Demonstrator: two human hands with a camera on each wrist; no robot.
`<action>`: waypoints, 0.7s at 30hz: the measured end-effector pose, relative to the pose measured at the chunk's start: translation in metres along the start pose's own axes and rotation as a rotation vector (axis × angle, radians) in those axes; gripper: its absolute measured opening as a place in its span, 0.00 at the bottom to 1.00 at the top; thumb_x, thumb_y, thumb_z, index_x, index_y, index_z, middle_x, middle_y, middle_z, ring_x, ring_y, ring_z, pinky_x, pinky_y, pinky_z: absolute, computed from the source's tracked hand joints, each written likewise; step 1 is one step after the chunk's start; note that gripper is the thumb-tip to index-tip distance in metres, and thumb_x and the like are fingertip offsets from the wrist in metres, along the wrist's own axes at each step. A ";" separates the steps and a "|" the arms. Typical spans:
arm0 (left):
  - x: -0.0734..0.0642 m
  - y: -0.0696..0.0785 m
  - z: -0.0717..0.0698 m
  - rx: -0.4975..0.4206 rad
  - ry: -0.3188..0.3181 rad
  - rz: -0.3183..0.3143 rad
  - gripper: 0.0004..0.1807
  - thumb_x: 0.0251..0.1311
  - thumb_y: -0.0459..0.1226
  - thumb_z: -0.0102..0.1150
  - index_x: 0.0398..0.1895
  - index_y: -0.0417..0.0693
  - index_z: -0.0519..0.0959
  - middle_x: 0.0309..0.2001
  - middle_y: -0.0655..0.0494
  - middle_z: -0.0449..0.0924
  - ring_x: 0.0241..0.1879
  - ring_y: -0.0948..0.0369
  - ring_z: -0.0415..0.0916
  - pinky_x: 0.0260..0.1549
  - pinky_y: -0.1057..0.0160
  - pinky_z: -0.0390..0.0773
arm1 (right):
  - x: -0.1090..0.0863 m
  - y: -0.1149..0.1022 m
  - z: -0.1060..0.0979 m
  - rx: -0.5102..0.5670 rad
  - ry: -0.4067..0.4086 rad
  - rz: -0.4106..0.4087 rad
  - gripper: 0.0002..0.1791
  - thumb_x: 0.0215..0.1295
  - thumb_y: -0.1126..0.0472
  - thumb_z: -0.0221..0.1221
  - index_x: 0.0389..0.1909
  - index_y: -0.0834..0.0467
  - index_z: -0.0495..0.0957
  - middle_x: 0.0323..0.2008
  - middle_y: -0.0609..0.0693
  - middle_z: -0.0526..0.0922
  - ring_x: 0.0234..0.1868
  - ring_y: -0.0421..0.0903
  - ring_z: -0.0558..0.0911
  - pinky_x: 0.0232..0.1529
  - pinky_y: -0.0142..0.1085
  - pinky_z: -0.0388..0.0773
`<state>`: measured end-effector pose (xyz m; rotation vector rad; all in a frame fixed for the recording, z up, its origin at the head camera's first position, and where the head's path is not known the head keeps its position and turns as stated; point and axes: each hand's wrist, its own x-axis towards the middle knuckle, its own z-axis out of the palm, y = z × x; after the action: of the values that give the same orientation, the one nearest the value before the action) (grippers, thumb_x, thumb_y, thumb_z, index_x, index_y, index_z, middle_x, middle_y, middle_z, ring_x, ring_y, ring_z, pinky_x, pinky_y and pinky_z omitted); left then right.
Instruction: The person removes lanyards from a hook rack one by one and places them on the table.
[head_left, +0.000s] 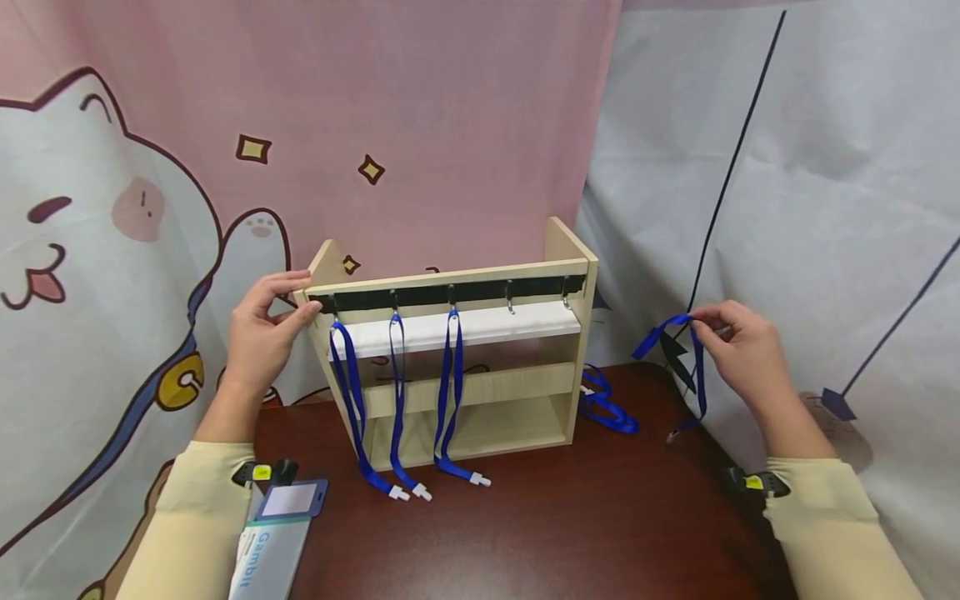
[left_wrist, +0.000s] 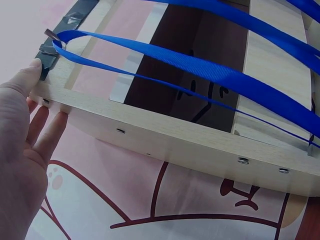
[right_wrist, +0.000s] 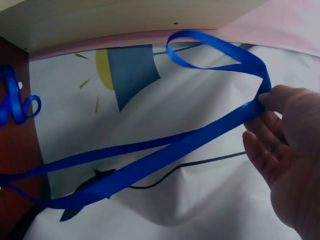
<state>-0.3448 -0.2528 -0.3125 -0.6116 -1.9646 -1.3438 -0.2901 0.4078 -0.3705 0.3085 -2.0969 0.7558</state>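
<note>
Read the head view with twelve o'clock pointing away from you. Your right hand (head_left: pixel 742 342) pinches a blue lanyard (right_wrist: pixel 165 155) between thumb and fingers, off to the right of the wooden rack (head_left: pixel 517 382) and apart from it. A short loop juts from your fingers toward eight o'clock; the longer run of strap hangs toward six or seven, down to its clip (head_left: pixel 671 436), so the strap's long axis stands nearly upright.

The relation to watch is the loop against the outermost bare hook (head_left: pixel 566 293). That hook lies between nine and ten o'clock from your right fingers, across a clear gap, so the loop's tip points somewhat below it. Your right hand is much the nearer of the two. A second bare hook (head_left: pixel 510 297) sits at nine o'clock from the first.

Your left hand (head_left: pixel 262 325) grips the rack's corner at about ten o'clock from its centre, thumb on the front, other fingers round the outer side. Three lanyards (head_left: pixel 458 375) hang from the hooks on that side. Another lanyard (head_left: pixel 611 417) lies loose on the counter (head_left: pixel 525 533), between seven and eight o'clock from your right fingers.
</note>
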 end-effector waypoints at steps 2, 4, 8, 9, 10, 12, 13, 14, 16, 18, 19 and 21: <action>0.000 -0.001 0.000 0.004 0.001 0.001 0.20 0.71 0.27 0.73 0.63 0.37 0.85 0.69 0.51 0.81 0.64 0.60 0.76 0.51 0.76 0.85 | -0.004 0.001 0.003 -0.009 -0.026 0.006 0.08 0.69 0.75 0.71 0.46 0.64 0.90 0.37 0.58 0.88 0.34 0.24 0.75 0.37 0.12 0.70; 0.001 -0.002 0.000 0.009 0.004 0.001 0.20 0.70 0.26 0.73 0.63 0.38 0.86 0.69 0.51 0.81 0.64 0.61 0.76 0.50 0.76 0.84 | -0.008 0.003 0.006 -0.006 -0.056 0.016 0.08 0.70 0.75 0.71 0.46 0.64 0.90 0.38 0.58 0.89 0.34 0.25 0.76 0.36 0.13 0.71; 0.001 -0.003 0.000 0.008 0.005 0.003 0.20 0.70 0.26 0.73 0.63 0.37 0.86 0.69 0.51 0.81 0.64 0.60 0.76 0.50 0.76 0.85 | -0.017 0.004 0.013 -0.015 -0.125 0.033 0.07 0.71 0.73 0.71 0.46 0.61 0.90 0.39 0.57 0.89 0.34 0.27 0.77 0.37 0.13 0.72; 0.001 -0.003 0.000 0.008 0.005 0.003 0.19 0.70 0.26 0.73 0.63 0.37 0.86 0.69 0.51 0.81 0.64 0.60 0.76 0.50 0.76 0.85 | -0.019 0.004 0.014 -0.011 -0.139 0.037 0.07 0.71 0.73 0.71 0.46 0.61 0.89 0.39 0.57 0.89 0.34 0.28 0.78 0.37 0.13 0.72; 0.001 -0.003 0.000 0.007 0.004 0.003 0.19 0.70 0.26 0.73 0.63 0.37 0.86 0.69 0.51 0.81 0.64 0.60 0.76 0.50 0.76 0.85 | -0.021 0.004 0.016 -0.016 -0.154 0.037 0.07 0.71 0.73 0.71 0.45 0.61 0.89 0.39 0.56 0.89 0.35 0.29 0.78 0.37 0.14 0.73; 0.001 -0.003 0.000 0.006 0.003 0.001 0.19 0.71 0.27 0.73 0.63 0.37 0.86 0.69 0.51 0.81 0.64 0.60 0.76 0.50 0.76 0.85 | -0.025 0.005 0.019 -0.013 -0.185 0.041 0.07 0.71 0.73 0.71 0.45 0.60 0.89 0.39 0.55 0.89 0.34 0.31 0.79 0.36 0.15 0.73; 0.001 -0.003 0.000 0.008 0.004 0.000 0.19 0.71 0.27 0.73 0.63 0.37 0.86 0.69 0.51 0.81 0.64 0.60 0.76 0.51 0.76 0.85 | -0.027 0.005 0.020 -0.011 -0.197 0.042 0.07 0.71 0.72 0.71 0.45 0.60 0.89 0.39 0.54 0.89 0.34 0.33 0.79 0.36 0.15 0.74; 0.001 -0.003 0.000 0.010 0.004 0.001 0.20 0.71 0.27 0.73 0.64 0.38 0.86 0.69 0.51 0.81 0.64 0.60 0.76 0.51 0.75 0.85 | -0.029 0.005 0.022 -0.006 -0.207 0.046 0.07 0.71 0.72 0.71 0.45 0.60 0.89 0.39 0.54 0.89 0.34 0.33 0.79 0.35 0.16 0.74; 0.001 -0.002 0.000 0.011 0.004 0.001 0.20 0.71 0.27 0.73 0.64 0.38 0.86 0.69 0.51 0.81 0.64 0.59 0.77 0.51 0.75 0.85 | -0.032 0.005 0.024 -0.004 -0.221 0.042 0.06 0.72 0.72 0.71 0.45 0.60 0.89 0.38 0.53 0.90 0.33 0.35 0.80 0.34 0.17 0.74; 0.001 -0.002 0.000 0.009 0.004 -0.001 0.20 0.71 0.28 0.73 0.64 0.38 0.86 0.69 0.52 0.81 0.64 0.59 0.77 0.51 0.75 0.85 | -0.036 0.006 0.027 0.002 -0.224 0.031 0.06 0.71 0.72 0.71 0.44 0.60 0.89 0.37 0.53 0.90 0.33 0.35 0.80 0.34 0.18 0.74; 0.001 -0.002 0.000 0.008 0.003 -0.001 0.20 0.71 0.28 0.73 0.64 0.38 0.86 0.69 0.52 0.81 0.64 0.59 0.77 0.51 0.75 0.85 | -0.038 0.007 0.029 0.006 -0.224 0.023 0.06 0.71 0.73 0.71 0.43 0.60 0.89 0.36 0.53 0.90 0.33 0.35 0.80 0.34 0.18 0.74; 0.001 -0.002 0.000 0.008 0.004 -0.003 0.20 0.71 0.28 0.73 0.64 0.38 0.85 0.69 0.52 0.81 0.64 0.59 0.76 0.51 0.75 0.85 | -0.042 0.011 0.032 0.009 -0.226 0.000 0.07 0.69 0.74 0.72 0.42 0.60 0.89 0.36 0.52 0.90 0.32 0.35 0.80 0.34 0.19 0.73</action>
<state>-0.3465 -0.2532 -0.3134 -0.6024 -1.9676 -1.3377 -0.2912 0.3945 -0.4223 0.4156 -2.3057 0.7604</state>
